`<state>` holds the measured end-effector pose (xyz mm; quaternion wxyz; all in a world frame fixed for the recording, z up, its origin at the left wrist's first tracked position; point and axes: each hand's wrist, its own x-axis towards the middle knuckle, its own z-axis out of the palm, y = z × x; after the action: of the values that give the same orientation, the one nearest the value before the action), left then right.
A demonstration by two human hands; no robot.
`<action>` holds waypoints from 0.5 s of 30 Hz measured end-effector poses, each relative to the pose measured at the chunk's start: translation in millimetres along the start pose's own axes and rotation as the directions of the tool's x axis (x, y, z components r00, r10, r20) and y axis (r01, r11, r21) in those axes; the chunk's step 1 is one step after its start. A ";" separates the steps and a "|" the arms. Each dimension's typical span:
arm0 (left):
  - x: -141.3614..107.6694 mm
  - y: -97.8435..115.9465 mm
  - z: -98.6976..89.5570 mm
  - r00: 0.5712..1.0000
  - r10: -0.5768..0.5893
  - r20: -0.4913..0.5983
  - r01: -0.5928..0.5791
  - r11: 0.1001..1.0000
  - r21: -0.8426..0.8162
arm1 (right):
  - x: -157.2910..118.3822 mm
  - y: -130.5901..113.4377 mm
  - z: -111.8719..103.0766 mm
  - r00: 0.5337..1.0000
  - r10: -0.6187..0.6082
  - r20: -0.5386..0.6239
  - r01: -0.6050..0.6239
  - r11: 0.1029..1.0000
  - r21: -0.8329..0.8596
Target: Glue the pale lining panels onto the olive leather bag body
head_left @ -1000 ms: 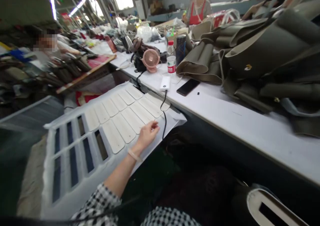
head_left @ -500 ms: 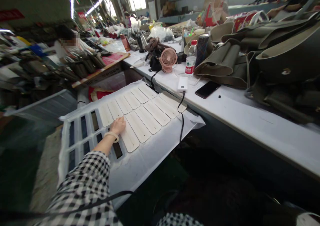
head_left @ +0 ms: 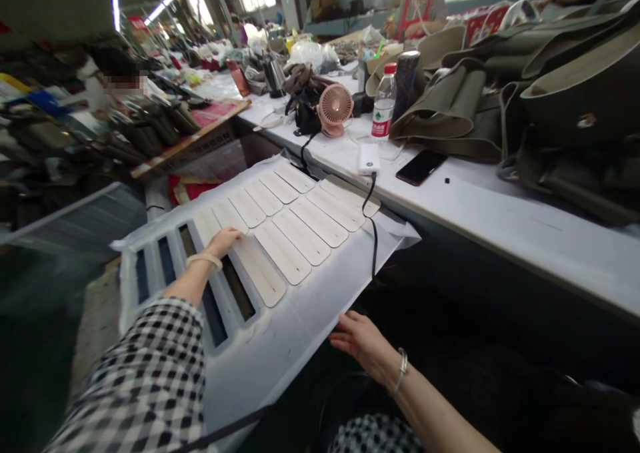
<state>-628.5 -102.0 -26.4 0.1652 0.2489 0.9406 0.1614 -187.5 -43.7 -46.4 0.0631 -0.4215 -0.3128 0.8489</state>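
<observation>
My left hand reaches over a cloth-covered board, its fingers curled together at the upper end of a pale oblong panel. What lies under the fingertips is hidden. My right hand is beside the board's near edge, fingers stretched out and slightly apart, the tips by the cloth; nothing shows in it. Several more pale panels with rounded corners lie in two rows to the right. Left of the near panel, long slots show dark strips.
Behind the board runs a white table with a phone, a white power bank, a pink fan and a water bottle. A black cable hangs over the board. Grey-brown bag pieces are piled at right.
My right hand has come into view at the board's near edge. My left hand has shifted slightly left and up, with its fingers still at the same panel's upper end. The view has shifted a little.
</observation>
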 end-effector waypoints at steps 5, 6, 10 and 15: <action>-5.4 -10.1 -2.4 0.990 -0.114 0.086 0.130 0.966 -0.224 | 11.9 10.4 22.3 0.998 -0.056 -0.032 0.055 0.998 -0.035; -5.8 -9.8 -2.6 0.986 -0.130 0.100 0.152 0.953 -0.263 | 13.6 11.9 23.6 0.996 -0.068 -0.052 0.066 0.997 -0.047; -12.0 -0.8 -5.9 0.977 -0.166 0.130 0.208 0.861 -0.464 | 19.0 15.3 24.5 0.990 -0.099 -0.101 0.091 0.992 -0.082; -48.2 18.6 -8.9 0.983 -0.090 0.160 0.180 0.631 -0.754 | 22.6 18.4 27.5 0.985 -0.117 -0.129 0.103 0.989 -0.105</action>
<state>-584.7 -113.7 -0.2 0.3164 0.0927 0.7895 0.5177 -219.8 -63.1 -60.0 0.1102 -0.4624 -0.3717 0.7974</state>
